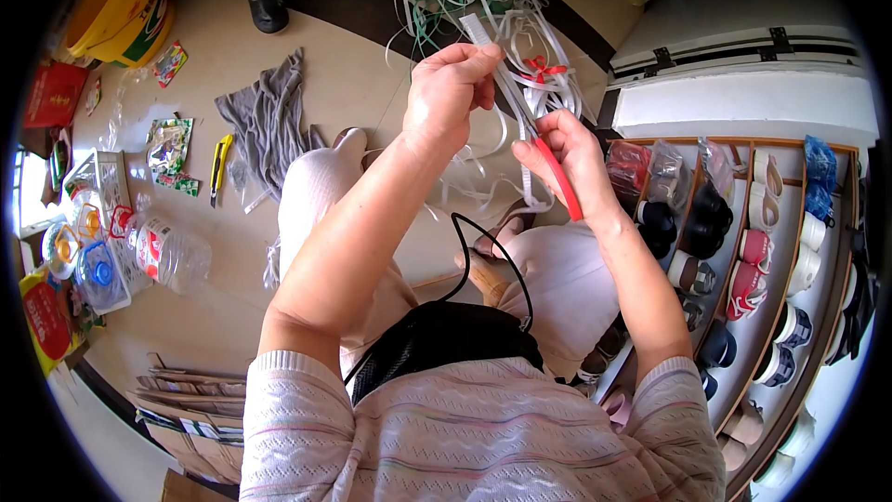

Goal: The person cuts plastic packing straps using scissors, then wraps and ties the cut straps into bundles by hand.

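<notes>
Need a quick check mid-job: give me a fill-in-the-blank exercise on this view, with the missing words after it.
1. The right hand holds scissors with ____ handles.
2. The left hand pinches a strip that is ____ in color.
3. The big bucket at the view's upper left is mostly ____.
4. The gray cloth lies on the ____ side of the view.

Missing words: red; white; yellow; left.
</notes>
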Available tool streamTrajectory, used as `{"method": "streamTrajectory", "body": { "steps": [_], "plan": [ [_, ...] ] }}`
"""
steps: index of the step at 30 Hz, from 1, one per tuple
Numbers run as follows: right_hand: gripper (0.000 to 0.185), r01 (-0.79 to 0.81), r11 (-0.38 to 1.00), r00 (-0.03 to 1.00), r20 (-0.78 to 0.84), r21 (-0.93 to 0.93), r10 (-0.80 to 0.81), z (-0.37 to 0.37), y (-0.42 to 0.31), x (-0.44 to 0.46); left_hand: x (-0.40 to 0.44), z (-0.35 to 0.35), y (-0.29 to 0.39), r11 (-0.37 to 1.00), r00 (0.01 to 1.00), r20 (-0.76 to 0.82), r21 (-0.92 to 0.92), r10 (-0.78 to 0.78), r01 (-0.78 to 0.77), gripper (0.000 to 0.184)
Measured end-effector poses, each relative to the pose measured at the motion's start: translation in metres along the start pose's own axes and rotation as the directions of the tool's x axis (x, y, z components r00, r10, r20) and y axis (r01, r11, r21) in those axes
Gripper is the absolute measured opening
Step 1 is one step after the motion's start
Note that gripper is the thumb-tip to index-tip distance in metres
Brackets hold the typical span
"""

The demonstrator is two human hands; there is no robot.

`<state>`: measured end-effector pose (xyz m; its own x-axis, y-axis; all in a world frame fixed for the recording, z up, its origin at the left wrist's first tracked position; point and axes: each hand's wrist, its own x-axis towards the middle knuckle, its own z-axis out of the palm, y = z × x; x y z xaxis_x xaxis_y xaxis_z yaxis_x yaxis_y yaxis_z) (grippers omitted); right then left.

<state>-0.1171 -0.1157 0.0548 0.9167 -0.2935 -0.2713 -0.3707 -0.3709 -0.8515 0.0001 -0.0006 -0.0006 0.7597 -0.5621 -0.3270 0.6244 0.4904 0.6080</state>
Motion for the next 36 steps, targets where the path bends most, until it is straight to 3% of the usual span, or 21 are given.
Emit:
{"method": "streamTrajectory", "body": {
  "steps": [13, 16, 22, 28, 36],
  "plan": [
    [0.032, -0.007, 1.0, 1.0, 0.003, -0.019, 0.007, 0.001, 0.004, -0.003, 0.007, -0.001, 0.01, 0.993, 0.993, -0.072, -0.063, 0.096, -0.1, 0.012],
    [0.033, 0.023, 0.999, 1.0, -0.002, -0.042, -0.023, 0.0, 0.005, 0.0, 0.004, -0.001, 0.003, 0.994, 0.996, -0.017, -0.061, 0.089, -0.09, 0.011],
    [0.031, 0.025, 0.999, 1.0, 0.012, -0.041, -0.025, 0.001, 0.005, 0.001, 0.006, -0.003, 0.006, 0.998, 0.998, -0.029, -0.033, 0.047, -0.048, 0.011],
    [0.029, 0.067, 0.997, 0.998, 0.005, -0.047, -0.067, 0.003, 0.008, 0.001, 0.007, -0.002, 0.01, 0.992, 0.989, -0.082, -0.02, 0.123, -0.125, 0.013],
    [0.027, 0.075, 0.996, 0.997, 0.02, -0.056, -0.074, 0.001, 0.009, 0.001, 0.004, 0.0, 0.006, 0.998, 0.996, -0.061, -0.028, 0.061, -0.063, 0.012]
  ]
}}
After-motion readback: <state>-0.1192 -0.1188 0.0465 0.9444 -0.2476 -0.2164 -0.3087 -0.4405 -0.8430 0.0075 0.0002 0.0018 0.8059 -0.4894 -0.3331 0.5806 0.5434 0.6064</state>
